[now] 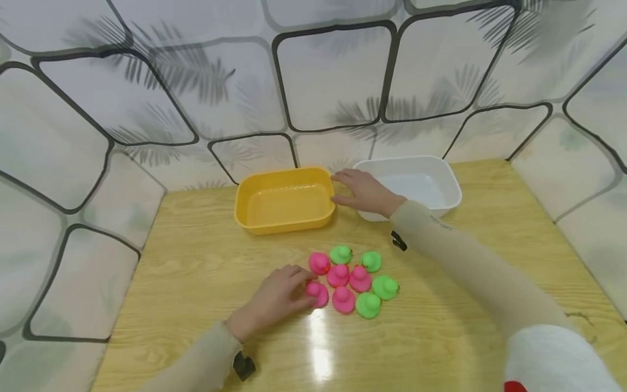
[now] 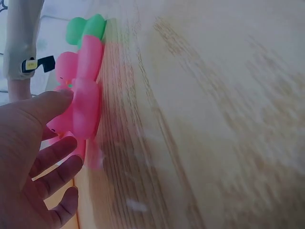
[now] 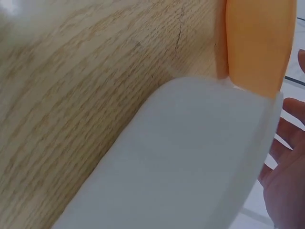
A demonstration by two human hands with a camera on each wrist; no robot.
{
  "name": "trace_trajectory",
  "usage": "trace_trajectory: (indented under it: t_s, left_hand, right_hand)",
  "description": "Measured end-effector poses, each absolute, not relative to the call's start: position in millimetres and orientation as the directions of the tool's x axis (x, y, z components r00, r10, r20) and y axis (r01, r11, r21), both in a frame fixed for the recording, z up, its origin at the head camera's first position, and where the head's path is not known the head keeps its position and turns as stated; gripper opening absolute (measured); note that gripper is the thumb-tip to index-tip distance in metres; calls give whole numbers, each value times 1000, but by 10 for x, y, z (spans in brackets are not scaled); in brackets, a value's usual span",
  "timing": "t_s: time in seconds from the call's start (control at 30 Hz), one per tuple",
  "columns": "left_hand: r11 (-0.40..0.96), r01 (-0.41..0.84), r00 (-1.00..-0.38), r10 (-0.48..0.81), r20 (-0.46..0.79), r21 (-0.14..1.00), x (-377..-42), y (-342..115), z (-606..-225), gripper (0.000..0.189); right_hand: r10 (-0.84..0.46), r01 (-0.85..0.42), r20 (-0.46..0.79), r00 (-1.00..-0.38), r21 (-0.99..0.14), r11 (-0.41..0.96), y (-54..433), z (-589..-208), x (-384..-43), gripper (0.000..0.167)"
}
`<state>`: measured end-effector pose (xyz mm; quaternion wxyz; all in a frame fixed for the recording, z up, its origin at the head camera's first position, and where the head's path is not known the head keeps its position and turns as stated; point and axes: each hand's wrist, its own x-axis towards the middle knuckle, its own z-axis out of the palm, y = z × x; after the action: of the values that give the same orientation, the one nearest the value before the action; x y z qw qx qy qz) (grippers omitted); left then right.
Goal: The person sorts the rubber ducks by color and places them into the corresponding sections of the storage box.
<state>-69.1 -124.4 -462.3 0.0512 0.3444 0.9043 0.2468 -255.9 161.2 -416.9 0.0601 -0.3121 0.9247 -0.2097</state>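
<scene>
My left hand (image 1: 274, 299) reaches round the leftmost pink toy duck (image 1: 320, 294), thumb on one side and fingers on the other. In the left wrist view the thumb lies against or just before a pink duck (image 2: 86, 109), and the other fingers are loosely spread; a firm hold does not show. More pink ducks (image 1: 344, 299) and several green ducks (image 1: 385, 287) stand clustered beside it. My right hand (image 1: 367, 191) hovers over the gap between the yellow basin (image 1: 289, 224) and the white basin (image 1: 453, 190), fingertips by the yellow rim, holding nothing.
Both basins stand at the back of the wooden table (image 1: 196, 272), behind the ducks. A wall covering (image 1: 338, 76) with a stone and leaf pattern rises behind them and on both sides.
</scene>
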Motion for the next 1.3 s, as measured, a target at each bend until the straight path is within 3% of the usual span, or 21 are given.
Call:
trace_trajectory:
  t_s: [0.57,0.97,1.3]
  left_hand:
    - [674,621,-769,624,141,401,-737,-1389,-4424,38]
    - [697,649,-761,590,271,306,-1207,-1687,-4024,36]
    - [783,574,-817,533,218,238,-1707,-1848,-3809,36]
  right_hand:
    - [-628,-581,-35,-778,-343,738,1555,-4167,-2563,72]
    - [-624,-581,-45,-780,-320,749,1573,-4180,-2548,72]
    - [-620,-580,-46,-783,-303,756,1555,-4194,-2559,72]
